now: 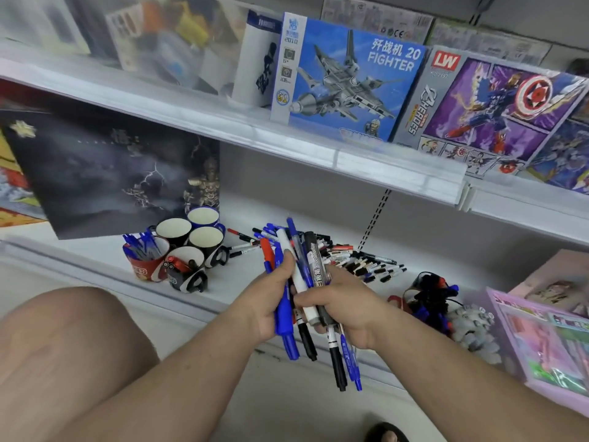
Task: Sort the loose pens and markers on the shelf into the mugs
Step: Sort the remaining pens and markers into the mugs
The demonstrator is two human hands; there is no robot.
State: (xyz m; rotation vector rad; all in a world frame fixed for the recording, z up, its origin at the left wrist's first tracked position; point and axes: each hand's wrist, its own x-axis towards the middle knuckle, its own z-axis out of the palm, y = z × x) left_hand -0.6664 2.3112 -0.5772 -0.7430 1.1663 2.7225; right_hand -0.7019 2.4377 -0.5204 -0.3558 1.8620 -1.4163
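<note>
Pens and markers (306, 291) bunched upright, gripped by left hand (271, 301) and right hand (342, 309) together, fingers curled round (blue, black, white barrels). Behind, loose pile (357, 256) on shelf (236, 282); farther left, five mugs (188, 247), two holding pens.

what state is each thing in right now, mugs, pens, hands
red mug: upright, full of blue pens
front black mug: upright, holds a few red markers
three back mugs: upright, look empty
loose pile: lying flat on the shelf, unsorted
bundle of pens and markers: held upright in front of the shelf
left hand: grips the blue pens of the bundle
right hand: grips the rest of the bundle
</note>
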